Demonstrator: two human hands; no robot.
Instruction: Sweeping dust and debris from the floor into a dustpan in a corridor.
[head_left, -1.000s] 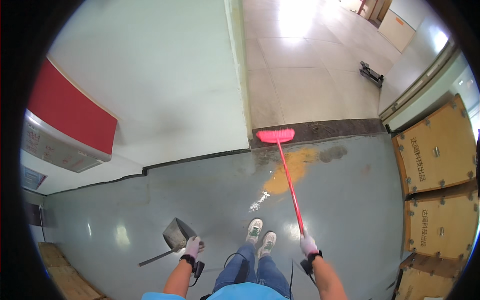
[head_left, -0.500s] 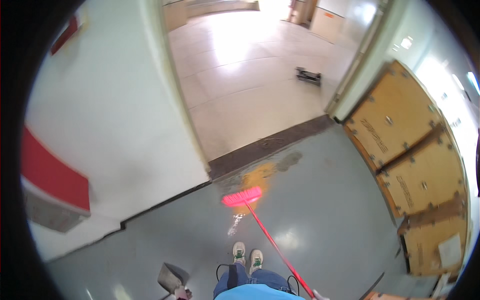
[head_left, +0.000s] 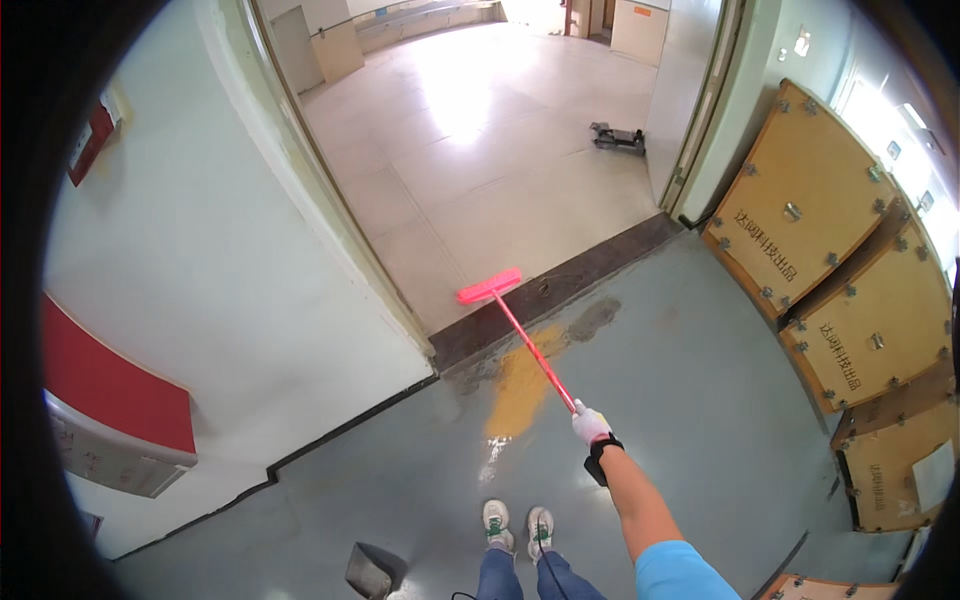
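My right hand, in a white glove, is closed round the red handle of a broom. The arm is stretched forward. The pink broom head is at the far side of the dark threshold strip, over the edge of the pale floor beyond the doorway. A yellow-orange patch marks the grey floor under the handle, with a dark grey stain beside it. At the lower edge, left of my feet, is a grey dustpan. My left hand is out of view.
A white wall with a red-topped box stands on the left. Wooden crates with metal latches line the right side. An open door flanks the doorway; a black low device lies on the pale floor near it.
The broom head has moved forward from the yellow patch to across the threshold. My right arm has reached out into view. The left hand by the dustpan has dropped out of view.
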